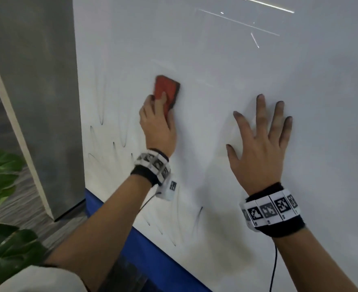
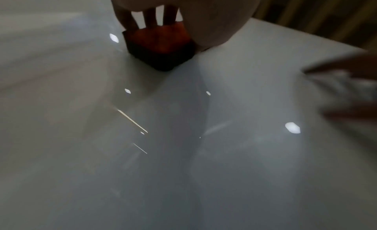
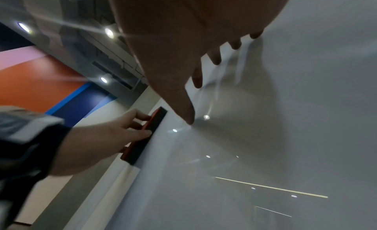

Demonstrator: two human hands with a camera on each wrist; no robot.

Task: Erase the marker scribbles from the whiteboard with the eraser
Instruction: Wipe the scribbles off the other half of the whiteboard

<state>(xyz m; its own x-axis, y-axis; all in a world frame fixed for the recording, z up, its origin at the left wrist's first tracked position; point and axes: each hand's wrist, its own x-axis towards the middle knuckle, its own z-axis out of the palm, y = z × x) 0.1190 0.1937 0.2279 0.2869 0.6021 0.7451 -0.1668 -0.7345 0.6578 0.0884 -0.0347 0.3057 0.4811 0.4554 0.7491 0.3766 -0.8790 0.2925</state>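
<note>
A red eraser [image 1: 167, 89] with a dark felt underside lies flat against the whiteboard [image 1: 237, 70]. My left hand [image 1: 159, 121] grips it from below, fingers over its back, and the eraser [image 2: 161, 44] is blurred. In the right wrist view the eraser [image 3: 142, 136] shows edge-on against the board. My right hand [image 1: 262, 140] is spread flat on the whiteboard to the right, its fingers [image 3: 216, 57] touching the surface. Thin black scribbles [image 1: 119, 133] remain left of the eraser, and more scribbles [image 1: 199, 216] lie low between my wrists.
A grey pillar [image 1: 39, 91] stands just left of the board's edge. A blue strip [image 1: 152, 253] runs under the board. Green plant leaves [image 1: 3, 186] fill the lower left. A cable [image 1: 275, 268] hangs from my right wristband.
</note>
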